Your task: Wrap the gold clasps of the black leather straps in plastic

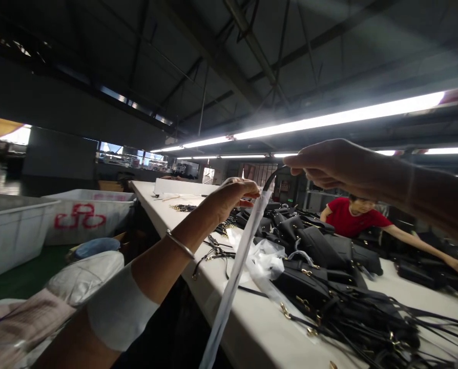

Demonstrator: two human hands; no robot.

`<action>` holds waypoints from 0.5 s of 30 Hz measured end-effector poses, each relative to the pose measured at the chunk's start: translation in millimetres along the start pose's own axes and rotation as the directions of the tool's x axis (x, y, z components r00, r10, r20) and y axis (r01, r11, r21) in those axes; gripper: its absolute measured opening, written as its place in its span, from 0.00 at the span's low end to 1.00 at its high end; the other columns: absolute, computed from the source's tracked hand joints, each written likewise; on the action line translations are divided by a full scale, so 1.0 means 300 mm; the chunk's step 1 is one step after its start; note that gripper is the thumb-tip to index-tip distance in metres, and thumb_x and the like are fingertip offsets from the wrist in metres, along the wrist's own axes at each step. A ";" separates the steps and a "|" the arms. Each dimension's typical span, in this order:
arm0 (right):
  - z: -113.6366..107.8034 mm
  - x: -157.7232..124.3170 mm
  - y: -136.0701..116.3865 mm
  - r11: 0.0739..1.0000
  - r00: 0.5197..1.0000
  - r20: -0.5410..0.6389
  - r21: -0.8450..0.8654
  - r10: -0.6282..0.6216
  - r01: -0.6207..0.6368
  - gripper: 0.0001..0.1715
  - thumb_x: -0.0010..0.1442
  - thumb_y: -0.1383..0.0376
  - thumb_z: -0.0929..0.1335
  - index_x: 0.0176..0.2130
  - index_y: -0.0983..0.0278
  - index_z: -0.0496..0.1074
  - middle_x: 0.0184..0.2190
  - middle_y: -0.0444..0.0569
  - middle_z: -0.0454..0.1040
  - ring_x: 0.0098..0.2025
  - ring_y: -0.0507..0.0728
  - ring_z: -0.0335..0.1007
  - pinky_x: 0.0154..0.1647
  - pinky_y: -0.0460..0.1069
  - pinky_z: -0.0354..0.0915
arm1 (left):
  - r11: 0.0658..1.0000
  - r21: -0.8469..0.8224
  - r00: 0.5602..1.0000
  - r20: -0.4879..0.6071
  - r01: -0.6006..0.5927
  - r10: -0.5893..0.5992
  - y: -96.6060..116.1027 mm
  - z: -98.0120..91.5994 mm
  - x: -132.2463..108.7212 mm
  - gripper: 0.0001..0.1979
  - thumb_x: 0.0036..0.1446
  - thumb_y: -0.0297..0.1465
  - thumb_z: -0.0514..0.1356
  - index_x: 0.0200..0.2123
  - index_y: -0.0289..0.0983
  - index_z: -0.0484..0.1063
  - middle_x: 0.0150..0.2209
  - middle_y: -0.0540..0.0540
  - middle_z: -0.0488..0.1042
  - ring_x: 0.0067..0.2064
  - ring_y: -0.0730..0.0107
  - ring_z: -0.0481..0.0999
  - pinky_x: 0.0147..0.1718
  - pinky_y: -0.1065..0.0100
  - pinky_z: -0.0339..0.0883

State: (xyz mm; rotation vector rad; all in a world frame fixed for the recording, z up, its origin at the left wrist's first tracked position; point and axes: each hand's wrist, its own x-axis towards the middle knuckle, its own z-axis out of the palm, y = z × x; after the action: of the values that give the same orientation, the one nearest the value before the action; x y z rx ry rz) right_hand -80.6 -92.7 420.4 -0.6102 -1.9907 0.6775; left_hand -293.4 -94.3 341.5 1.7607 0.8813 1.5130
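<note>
My left hand (234, 193) pinches the upper end of a long, narrow translucent plastic sleeve (238, 266), which hangs down past the table edge. Higher up and to the right, my right hand (325, 163) has its fingers closed on a thin black strap (272, 177). The strap's lower part runs into the mouth of the sleeve; how far it reaches inside is hard to see. Beyond both hands lies a heap of black bags (313, 246) with gold-coloured fittings. Crumpled clear plastic (265, 256) rests against the heap.
Loose black straps with gold clips (352, 323) lie on the long white table (248, 328). A co-worker in a red top (346, 218) reaches across at the right. White bins (86, 218) and a full sack (85, 277) stand on the left. A lit tube lamp (340, 117) hangs overhead.
</note>
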 end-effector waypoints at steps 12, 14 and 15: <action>0.069 -0.176 0.158 0.860 0.872 0.366 0.269 0.324 -0.433 0.27 0.59 0.53 0.68 0.17 0.66 0.64 0.09 0.28 0.48 0.13 0.40 0.35 0.14 0.39 0.36 | 0.957 -0.257 0.953 0.234 -0.132 0.194 -0.059 0.170 -0.044 0.10 0.57 0.34 0.61 0.40 0.34 0.75 0.41 0.42 0.76 0.47 0.61 0.74 0.48 0.58 0.64; 0.046 -0.214 0.204 0.846 0.894 0.279 0.315 0.350 -0.430 0.28 0.60 0.56 0.68 0.15 0.64 0.59 0.09 0.29 0.49 0.12 0.40 0.36 0.15 0.40 0.36 | 0.929 -0.363 0.938 0.292 -0.072 0.187 -0.183 0.227 -0.118 0.20 0.58 0.39 0.63 0.52 0.38 0.70 0.49 0.41 0.74 0.50 0.59 0.73 0.47 0.60 0.65; 0.026 -0.233 0.229 0.840 0.903 0.221 0.338 0.368 -0.425 0.27 0.61 0.57 0.67 0.16 0.64 0.58 0.09 0.29 0.50 0.12 0.40 0.38 0.15 0.40 0.36 | 0.928 -0.371 0.925 0.343 -0.025 0.162 -0.251 0.257 -0.163 0.22 0.59 0.41 0.63 0.54 0.39 0.68 0.48 0.41 0.74 0.49 0.60 0.73 0.46 0.61 0.65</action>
State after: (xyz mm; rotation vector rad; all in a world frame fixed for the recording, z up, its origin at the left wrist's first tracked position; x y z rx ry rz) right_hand -45.4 -90.2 328.7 -0.7591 -1.8019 1.3659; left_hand -228.1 -95.6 242.8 1.7447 0.3069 1.2435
